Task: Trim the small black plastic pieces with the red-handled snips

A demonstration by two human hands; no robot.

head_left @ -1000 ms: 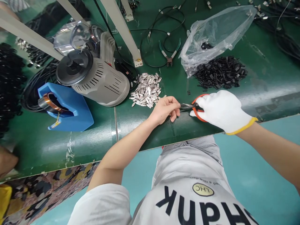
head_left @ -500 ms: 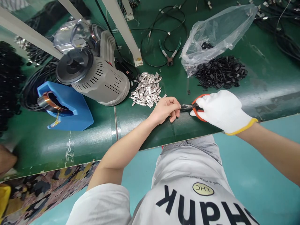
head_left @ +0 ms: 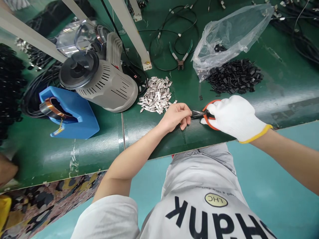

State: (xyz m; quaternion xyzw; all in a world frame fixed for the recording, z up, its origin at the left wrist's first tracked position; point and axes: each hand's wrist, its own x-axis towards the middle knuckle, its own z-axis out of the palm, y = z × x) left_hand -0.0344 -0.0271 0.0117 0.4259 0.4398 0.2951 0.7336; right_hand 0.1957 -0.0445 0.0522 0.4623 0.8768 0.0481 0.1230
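My right hand [head_left: 235, 117], in a white knit glove with a yellow cuff, grips orange-handled scissors [head_left: 208, 114] by the loops. My left hand [head_left: 174, 116], bare, pinches a small dark piece [head_left: 193, 115] right at the scissor blades, though its exact form is hidden by the fingers and blades. Both hands are over the front edge of the green workbench [head_left: 159, 139]. Nearest to my left hand lies a heap of small silver metal connectors [head_left: 156, 95].
A heap of black plastic parts [head_left: 234, 77] lies beside a clear plastic bag [head_left: 224, 39]. Green-handled pliers [head_left: 179, 58] rest on a black cable [head_left: 161, 43]. Further left stand a grey cylindrical machine [head_left: 107, 86] and a blue holder [head_left: 72, 116] with a tape roll. A co-worker's hand [head_left: 6, 169] shows at far left.
My right hand and the scissors have shifted slightly left, and the blades look a little closer together. My left hand still pinches the small piece.
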